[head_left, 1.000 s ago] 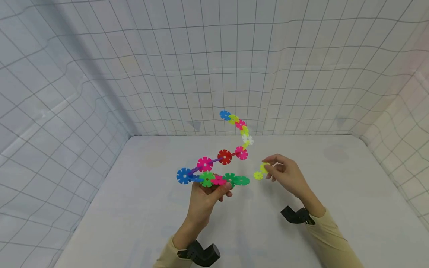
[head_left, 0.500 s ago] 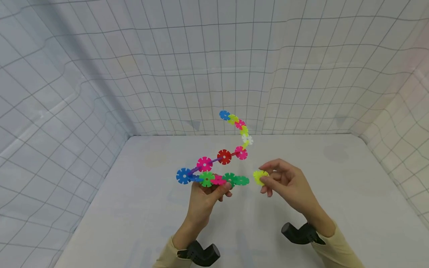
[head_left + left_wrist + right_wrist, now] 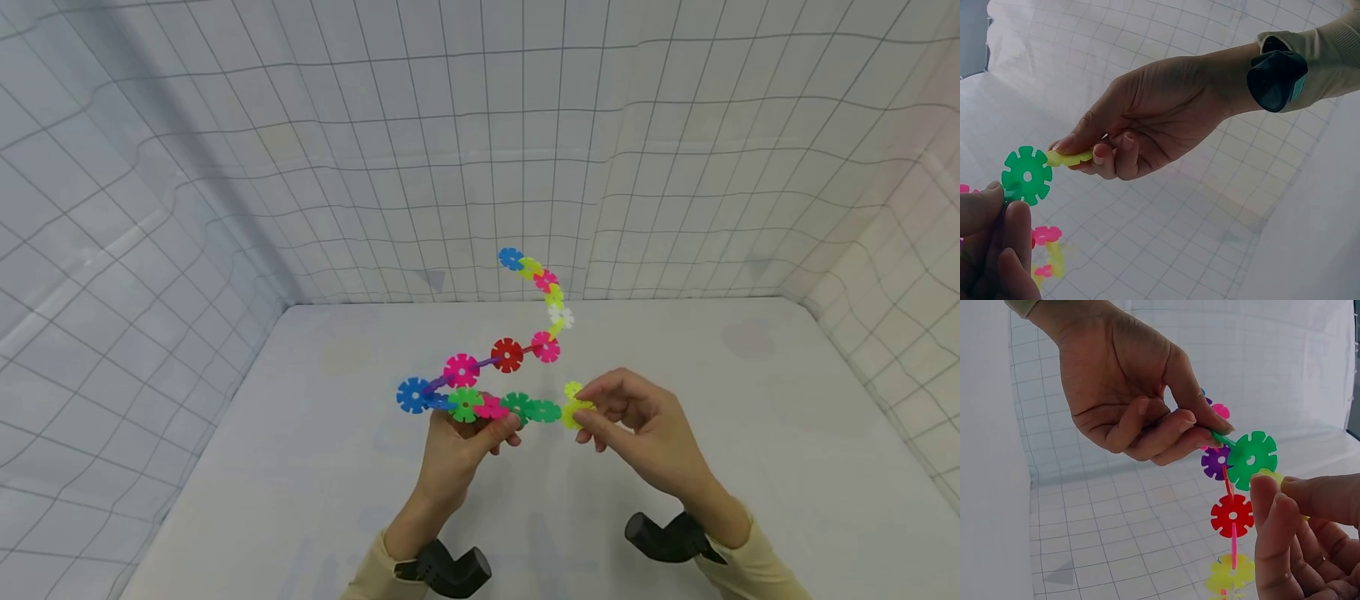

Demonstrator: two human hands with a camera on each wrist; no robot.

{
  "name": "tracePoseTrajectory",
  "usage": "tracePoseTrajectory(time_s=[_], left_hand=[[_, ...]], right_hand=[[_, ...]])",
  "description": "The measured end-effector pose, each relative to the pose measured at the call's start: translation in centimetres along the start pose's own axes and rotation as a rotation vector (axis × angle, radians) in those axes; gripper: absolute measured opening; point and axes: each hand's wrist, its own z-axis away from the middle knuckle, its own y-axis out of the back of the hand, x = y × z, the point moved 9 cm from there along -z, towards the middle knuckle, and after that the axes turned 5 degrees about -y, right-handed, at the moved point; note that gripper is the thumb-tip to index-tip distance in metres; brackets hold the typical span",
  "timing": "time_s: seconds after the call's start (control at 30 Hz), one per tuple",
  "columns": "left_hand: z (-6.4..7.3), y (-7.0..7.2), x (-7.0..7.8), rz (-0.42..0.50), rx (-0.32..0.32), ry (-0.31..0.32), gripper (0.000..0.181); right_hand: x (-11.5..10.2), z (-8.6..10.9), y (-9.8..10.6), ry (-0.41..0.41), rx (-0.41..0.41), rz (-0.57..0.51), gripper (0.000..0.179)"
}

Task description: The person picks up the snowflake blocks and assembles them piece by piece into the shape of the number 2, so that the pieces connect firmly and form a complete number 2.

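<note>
A curved chain of interlocking plastic snowflake discs (image 3: 507, 355) in several colours stands out from my left hand (image 3: 457, 458), which pinches it near its green end. The last green disc (image 3: 1252, 460) faces the right hand. Between thumb and fingers my right hand (image 3: 645, 429) pinches a yellow snowflake disc (image 3: 574, 413), its edge touching the green disc's rim in the left wrist view. How deep the slots engage, I cannot tell. A smaller-looking yellow disc (image 3: 573, 389) shows just behind the right fingertips in the head view.
Both hands are above a white table surface (image 3: 337, 500). White sheeting with a dark grid (image 3: 450, 150) rises at the back and both sides. Each wrist wears a black camera mount (image 3: 671, 537).
My right hand has moved left and down, bringing the yellow disc from apart to against the chain's green end. The left hand stays nearly still; the chain has shifted slightly right.
</note>
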Motion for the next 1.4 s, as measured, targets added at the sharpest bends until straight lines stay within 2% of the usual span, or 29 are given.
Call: tracePoseTrajectory(time_s=[0.2,0.43,0.57,0.7,0.93,1.07,1.4], left_hand=[[0.1,-0.2,-0.2,-0.005,-0.016,0.002,0.028],[0.1,-0.7,0.3,-0.004,-0.033,-0.048,0.025],[0.1,-0.8,0.4,-0.006,-0.042,-0.053,0.024],[0.2,-0.9,0.4,0.003,-0.05,-0.05,0.025],[0.3,-0.9,0.3,0.018,-0.047,-0.055,0.028],[0.2,-0.9,0.0,0.0,-0.041,-0.05,0.026],[0.1,-0.9,-1.2,0.061,0.002,0.028,0.025]], right_hand=[[-0.1,0.1,-0.3,0.029,-0.004,0.007,0.025],[-0.9,0.3,-0.6,0.153,0.024,-0.059,0.024],[-1.4,0.4,-0.7,0.226,0.034,-0.081,0.026],[-1.5,0.5,-0.9,0.249,0.043,-0.082,0.027],[-1.7,0.5,-0.9,0.259,0.058,-0.065,0.025],[-1.5,0.5,-0.8,0.233,0.06,-0.052,0.023],[-0.6,0.1,-0.6,0.135,0.078,-0.079,0.015]])
